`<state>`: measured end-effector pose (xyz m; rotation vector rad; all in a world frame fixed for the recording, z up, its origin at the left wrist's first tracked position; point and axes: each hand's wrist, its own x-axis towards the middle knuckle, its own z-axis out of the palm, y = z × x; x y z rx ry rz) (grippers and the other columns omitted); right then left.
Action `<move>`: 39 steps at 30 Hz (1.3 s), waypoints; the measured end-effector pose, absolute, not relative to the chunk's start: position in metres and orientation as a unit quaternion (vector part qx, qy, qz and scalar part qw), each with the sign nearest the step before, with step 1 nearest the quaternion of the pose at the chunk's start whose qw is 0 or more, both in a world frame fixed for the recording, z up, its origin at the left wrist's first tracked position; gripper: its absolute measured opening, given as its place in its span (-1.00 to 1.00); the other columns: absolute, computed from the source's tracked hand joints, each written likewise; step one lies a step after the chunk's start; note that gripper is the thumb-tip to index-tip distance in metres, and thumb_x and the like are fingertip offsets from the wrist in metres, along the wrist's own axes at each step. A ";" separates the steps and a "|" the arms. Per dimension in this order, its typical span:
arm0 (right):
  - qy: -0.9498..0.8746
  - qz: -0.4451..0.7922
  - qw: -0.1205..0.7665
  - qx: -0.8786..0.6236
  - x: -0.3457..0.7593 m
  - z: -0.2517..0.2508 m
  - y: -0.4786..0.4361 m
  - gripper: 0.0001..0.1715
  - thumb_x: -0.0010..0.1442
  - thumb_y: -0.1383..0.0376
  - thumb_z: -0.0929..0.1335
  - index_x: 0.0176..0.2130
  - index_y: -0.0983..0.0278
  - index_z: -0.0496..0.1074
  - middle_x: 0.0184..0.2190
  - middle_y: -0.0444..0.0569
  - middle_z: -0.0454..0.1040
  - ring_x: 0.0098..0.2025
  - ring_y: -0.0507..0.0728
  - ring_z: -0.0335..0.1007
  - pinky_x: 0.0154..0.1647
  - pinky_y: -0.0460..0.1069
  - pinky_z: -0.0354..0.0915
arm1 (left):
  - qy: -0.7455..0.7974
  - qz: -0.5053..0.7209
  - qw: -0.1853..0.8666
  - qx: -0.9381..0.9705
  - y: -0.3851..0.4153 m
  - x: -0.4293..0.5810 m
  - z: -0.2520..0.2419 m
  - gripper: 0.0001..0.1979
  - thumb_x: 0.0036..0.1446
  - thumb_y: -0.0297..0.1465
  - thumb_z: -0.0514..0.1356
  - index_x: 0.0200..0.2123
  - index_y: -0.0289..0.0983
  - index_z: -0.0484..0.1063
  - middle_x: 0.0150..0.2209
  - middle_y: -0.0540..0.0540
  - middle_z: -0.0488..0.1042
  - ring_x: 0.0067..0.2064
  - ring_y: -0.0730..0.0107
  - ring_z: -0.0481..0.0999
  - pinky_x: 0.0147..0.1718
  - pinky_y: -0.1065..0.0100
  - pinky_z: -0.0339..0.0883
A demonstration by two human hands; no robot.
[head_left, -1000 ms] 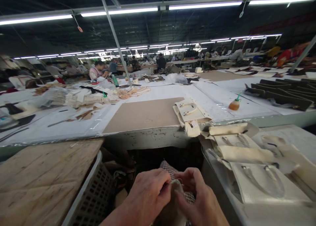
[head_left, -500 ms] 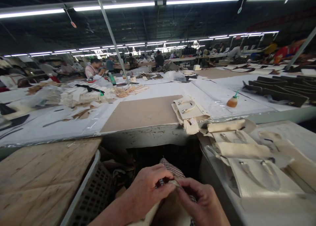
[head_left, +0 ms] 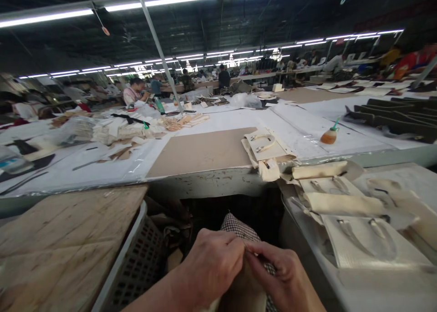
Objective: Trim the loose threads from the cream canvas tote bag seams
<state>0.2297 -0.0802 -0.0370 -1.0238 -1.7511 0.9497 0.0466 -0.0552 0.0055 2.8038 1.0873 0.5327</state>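
Observation:
Low in the view, my left hand (head_left: 213, 264) and my right hand (head_left: 278, 269) meet with their fingertips pinched close together. Between them is the upper edge of a tan fabric piece (head_left: 246, 289), which hangs down below the fingers. Both hands are closed on that edge, and my left fingers cover most of what is gripped. Dark-and-white checked cloth (head_left: 241, 226) shows just behind the hands, over my lap.
A grey plastic basket (head_left: 141, 244) stands at left beside a wooden board (head_left: 61, 239). Cream handbags (head_left: 372, 241) lie on the right-hand surface. Ahead is a long white-covered table (head_left: 211, 116) with another cream bag (head_left: 264, 143) and a glue bottle (head_left: 329, 135). People work farther back.
My left hand has turned over the edge, hiding the pale strip that showed between the fingertips. The hands have drawn closer together, and the view has shifted slightly left.

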 end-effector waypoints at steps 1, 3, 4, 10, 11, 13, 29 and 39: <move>-0.708 0.377 0.430 -0.414 0.231 -0.036 -0.080 -0.72 0.32 0.29 0.30 -0.05 0.15 0.56 -0.31 -0.14 0.62 -0.33 0.09 0.56 -0.18 -0.12 0.46 | 0.376 0.157 0.058 0.912 -0.054 0.048 0.008 -0.79 0.24 -0.55 0.08 -0.45 -0.25 0.34 -0.49 0.07 0.46 -0.47 0.40 0.44 -0.46 0.33 0.09; -0.712 0.368 0.426 -0.419 0.233 -0.034 -0.081 -0.71 0.32 0.29 0.30 -0.04 0.16 0.55 -0.24 -0.11 0.63 -0.29 0.09 0.57 -0.18 -0.13 0.45 | 0.415 0.114 0.085 0.899 -0.054 0.049 0.013 -0.80 0.25 -0.55 0.09 -0.42 -0.23 0.37 -0.45 0.07 0.50 -0.43 0.38 0.48 -0.41 0.35 0.16; -0.714 0.365 0.426 -0.420 0.233 -0.034 -0.082 -0.71 0.32 0.29 0.29 -0.03 0.16 0.54 -0.23 -0.10 0.63 -0.28 0.09 0.58 -0.19 -0.14 0.45 | 0.427 0.091 0.088 0.895 -0.055 0.050 0.014 -0.81 0.24 -0.55 0.09 -0.40 -0.23 0.38 -0.42 0.06 0.52 -0.40 0.35 0.49 -0.39 0.34 0.18; -0.717 0.333 0.419 -0.447 0.223 -0.036 -0.092 -0.71 0.34 0.27 0.27 -0.05 0.17 0.53 -0.31 -0.11 0.62 -0.35 0.09 0.57 -0.27 -0.13 0.45 | 0.425 -0.037 0.054 0.903 -0.069 0.045 0.016 -0.88 0.18 -0.53 0.12 -0.36 -0.26 0.43 -0.38 -0.09 0.52 -0.34 0.21 0.51 -0.33 0.27 0.29; -0.716 0.323 0.421 -0.454 0.221 -0.037 -0.093 -0.72 0.33 0.26 0.26 -0.07 0.18 0.53 -0.32 -0.10 0.62 -0.36 0.09 0.57 -0.29 -0.13 0.45 | 0.431 -0.060 0.050 0.899 -0.071 0.043 0.017 -0.89 0.17 -0.53 0.13 -0.36 -0.26 0.43 -0.38 -0.10 0.53 -0.35 0.19 0.51 -0.33 0.25 0.30; -0.720 0.308 0.421 -0.457 0.217 -0.038 -0.096 -0.73 0.33 0.25 0.26 -0.12 0.20 0.54 -0.35 -0.09 0.61 -0.38 0.09 0.57 -0.30 -0.13 0.45 | 0.429 -0.114 0.044 0.895 -0.074 0.039 0.023 -0.88 0.13 -0.56 0.14 -0.34 -0.27 0.45 -0.37 -0.14 0.53 -0.37 0.13 0.52 -0.35 0.21 0.34; -0.682 0.351 0.430 -0.476 0.218 -0.045 -0.088 -0.67 0.35 0.12 0.25 -0.09 0.11 0.55 -0.35 -0.15 0.62 -0.34 0.09 0.60 -0.29 -0.16 0.43 | 0.576 -0.223 0.181 0.765 -0.091 0.025 0.067 -0.63 0.24 -0.40 -0.04 -0.38 -0.28 0.56 -0.34 -0.21 0.62 -0.25 -0.01 0.61 -0.27 0.13 0.40; -0.784 0.105 0.302 -0.533 0.229 -0.063 -0.106 -0.44 0.26 0.02 0.30 0.14 0.24 0.33 -0.47 -0.10 0.64 -0.61 0.17 0.56 -0.67 -0.09 0.41 | 0.554 -0.228 0.130 0.790 -0.085 0.028 0.053 -0.62 0.24 -0.48 -0.03 -0.39 -0.29 0.60 -0.31 -0.24 0.65 -0.24 -0.07 0.64 -0.23 0.05 0.44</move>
